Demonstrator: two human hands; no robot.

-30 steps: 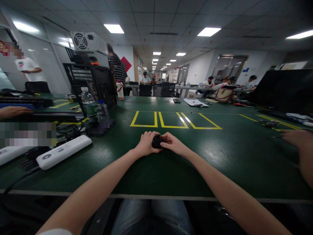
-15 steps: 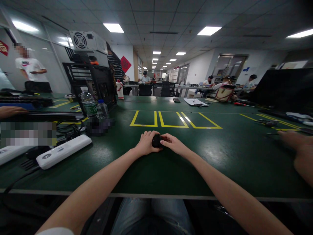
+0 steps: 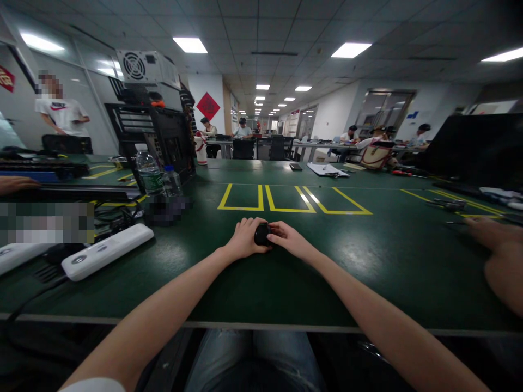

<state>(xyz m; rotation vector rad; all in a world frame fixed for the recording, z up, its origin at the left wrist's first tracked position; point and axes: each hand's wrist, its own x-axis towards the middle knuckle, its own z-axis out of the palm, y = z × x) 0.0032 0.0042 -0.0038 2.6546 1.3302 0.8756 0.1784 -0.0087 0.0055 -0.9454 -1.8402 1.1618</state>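
A small round black object (image 3: 262, 234) sits between my two hands, low over the green table (image 3: 286, 288); its exact kind does not show. My left hand (image 3: 246, 238) wraps around its left side, thumb at the near edge and fingers at the far edge. From the right, my right hand (image 3: 287, 239) pinches it with thumb and fingers. The undersides of the fingers are hidden, and I cannot tell whether the object touches the table. Just beyond my hands, yellow tape outlines (image 3: 241, 208) mark the tabletop.
At left lie a white power strip (image 3: 108, 251), cables, two plastic bottles (image 3: 149, 173) and an open computer case (image 3: 174, 136). Farther back are a clipboard (image 3: 327, 170) and a phone (image 3: 295, 166). Another person's hand (image 3: 486, 231) works at right near small tools; another hand (image 3: 18, 184) rests far left.
My hands and the black object stay almost still. The other person's hand at right shifts slightly. In the background, a standing person at left moves a little to the right.
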